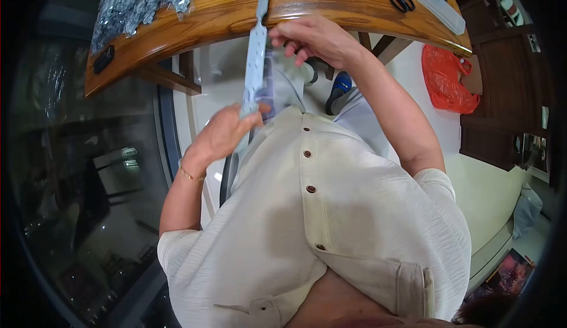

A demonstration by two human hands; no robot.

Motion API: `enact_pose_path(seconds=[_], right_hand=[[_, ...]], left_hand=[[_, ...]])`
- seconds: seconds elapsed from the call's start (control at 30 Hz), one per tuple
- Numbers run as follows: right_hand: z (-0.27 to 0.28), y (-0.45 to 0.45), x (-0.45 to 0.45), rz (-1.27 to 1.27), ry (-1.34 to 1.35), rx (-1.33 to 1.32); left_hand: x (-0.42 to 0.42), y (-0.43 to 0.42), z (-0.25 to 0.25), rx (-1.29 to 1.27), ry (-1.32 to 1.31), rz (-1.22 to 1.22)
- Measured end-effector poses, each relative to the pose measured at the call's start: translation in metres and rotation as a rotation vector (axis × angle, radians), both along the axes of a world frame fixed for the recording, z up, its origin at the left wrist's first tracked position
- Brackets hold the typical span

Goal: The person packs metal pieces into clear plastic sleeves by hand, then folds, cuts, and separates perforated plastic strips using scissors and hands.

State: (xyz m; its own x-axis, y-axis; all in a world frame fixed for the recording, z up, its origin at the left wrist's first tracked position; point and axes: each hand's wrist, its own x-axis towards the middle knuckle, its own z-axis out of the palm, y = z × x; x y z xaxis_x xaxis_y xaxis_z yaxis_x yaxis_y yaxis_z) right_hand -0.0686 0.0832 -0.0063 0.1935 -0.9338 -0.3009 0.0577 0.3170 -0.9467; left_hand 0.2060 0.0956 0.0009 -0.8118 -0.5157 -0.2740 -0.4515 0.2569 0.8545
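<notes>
A long, narrow, pale blue strip (255, 62) with small marks or holes along it runs from the wooden table's top down over its front edge. My left hand (227, 128) holds the lower part of this strip, its fingers closed round it. Beside the strip's upper part, just to its right, is my right hand (307, 37), with curled fingers that are apart and hold nothing visible. The strip narrows near the table edge and widens again above it.
On the wooden table (218, 15) lie a heap of clear plastic packets (142, 3), a small black object (103, 60), black-handled scissors (400, 0) and a clear plastic case (440, 10). A red plastic bag (443, 80) is at the right, below the table.
</notes>
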Motion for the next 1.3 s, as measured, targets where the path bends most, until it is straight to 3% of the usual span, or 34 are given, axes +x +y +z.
enact_pose_path(seconds=[0.13, 0.23, 0.27, 0.33, 0.4, 0.7, 1.3], right_hand=[[-0.008, -0.015, 0.026, -0.141, -0.107, -0.044], [-0.008, -0.001, 0.032, -0.211, -0.246, -0.083], [-0.006, 0.007, 0.029, -0.226, -0.311, -0.086], [-0.003, 0.024, 0.023, -0.233, -0.395, -0.072], [-0.012, 0.040, 0.023, -0.253, -0.418, 0.009], [-0.040, 0.084, 0.009, -0.262, -0.161, 0.146], [-0.060, 0.090, 0.012, -0.232, -0.192, 0.100]], left_hand=[[0.011, 0.020, 0.006, -0.132, -0.211, -0.165], [0.035, 0.018, -0.024, 0.189, -0.120, 0.093], [0.044, 0.006, -0.043, 0.317, 0.042, 0.135], [0.038, -0.013, -0.054, 0.451, 0.102, 0.346], [0.005, -0.023, -0.064, 0.753, 0.322, 0.575], [-0.119, -0.040, -0.062, 1.010, 0.550, 0.283], [-0.126, -0.031, -0.073, 1.058, 0.655, 0.133]])
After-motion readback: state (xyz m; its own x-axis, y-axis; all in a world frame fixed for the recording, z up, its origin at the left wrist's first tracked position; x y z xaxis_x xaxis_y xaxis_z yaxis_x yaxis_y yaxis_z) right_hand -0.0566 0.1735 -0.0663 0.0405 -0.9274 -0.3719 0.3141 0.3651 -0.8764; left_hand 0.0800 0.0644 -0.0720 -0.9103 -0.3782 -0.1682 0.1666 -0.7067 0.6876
